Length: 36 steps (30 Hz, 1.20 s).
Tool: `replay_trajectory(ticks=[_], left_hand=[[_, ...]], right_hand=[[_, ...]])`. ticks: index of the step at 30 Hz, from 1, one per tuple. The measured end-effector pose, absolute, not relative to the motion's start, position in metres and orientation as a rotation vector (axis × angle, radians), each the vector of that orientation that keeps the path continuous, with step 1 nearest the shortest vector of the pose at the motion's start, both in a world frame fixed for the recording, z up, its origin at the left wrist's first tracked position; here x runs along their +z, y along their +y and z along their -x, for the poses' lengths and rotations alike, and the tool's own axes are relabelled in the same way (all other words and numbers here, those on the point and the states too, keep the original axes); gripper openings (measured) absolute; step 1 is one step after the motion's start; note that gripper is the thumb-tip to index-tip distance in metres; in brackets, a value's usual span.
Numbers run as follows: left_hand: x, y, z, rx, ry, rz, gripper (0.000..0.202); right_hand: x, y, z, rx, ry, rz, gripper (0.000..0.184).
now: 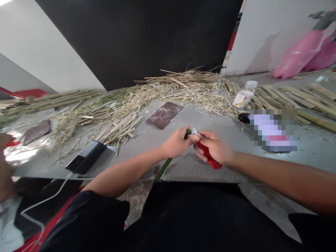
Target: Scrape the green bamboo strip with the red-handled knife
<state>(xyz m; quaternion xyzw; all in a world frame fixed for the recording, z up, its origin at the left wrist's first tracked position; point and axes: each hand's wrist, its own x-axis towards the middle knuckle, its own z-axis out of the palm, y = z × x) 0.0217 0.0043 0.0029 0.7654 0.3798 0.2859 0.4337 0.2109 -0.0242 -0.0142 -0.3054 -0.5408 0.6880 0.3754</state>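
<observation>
Over the grey table's front part, my two hands meet. My left hand (178,142) is closed round a green bamboo strip (164,168), whose lower end slants down to the table's front edge. My right hand (214,148) grips the red handle of a knife (214,163). Its shiny metal end shows between the two hands, close to my left thumb and the upper end of the strip. My fingers hide just where metal and bamboo touch. Beyond my hands lies a brown sheet (165,114) of sandpaper-like material.
Shavings and thin sticks (183,89) heap along the back. A black box (86,156) with a white cable stands left. On the right are a clear bottle (245,94), a phone (271,133), split bamboo lengths (294,99) and pink spray bottles (301,52). Another person's arm (5,168) enters at far left.
</observation>
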Motion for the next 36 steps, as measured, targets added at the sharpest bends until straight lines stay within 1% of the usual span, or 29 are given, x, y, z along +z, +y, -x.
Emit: replay_trajectory(ticks=[7,11,19,23,29,33,36], left_hand=[[0.002,0.004,-0.018,0.712,0.897,-1.99,0.065],[0.007,0.001,-0.015,0.68,0.906,-2.036,0.062],[0.006,-0.003,-0.012,0.617,0.952,-2.113,0.058],[0.0,0.0,-0.014,0.623,1.024,-2.136,0.051],[-0.002,0.0,-0.016,0.587,1.107,-2.096,0.036],[0.0,-0.004,-0.017,0.595,1.159,-2.065,0.036],[0.0,-0.007,-0.017,0.583,1.152,-2.065,0.041]], right_hand=[[-0.016,-0.014,-0.217,1.973,-1.436,0.685,0.028],[-0.016,-0.012,-0.22,2.013,-1.452,0.671,0.028],[-0.012,-0.012,-0.22,2.08,-1.442,0.74,0.021],[-0.011,-0.016,-0.217,2.043,-1.432,0.799,0.022],[-0.016,-0.028,-0.204,1.793,-1.442,0.899,0.028],[-0.018,-0.028,-0.203,1.681,-1.335,0.92,0.034],[-0.017,-0.021,-0.209,1.769,-1.351,0.861,0.037]])
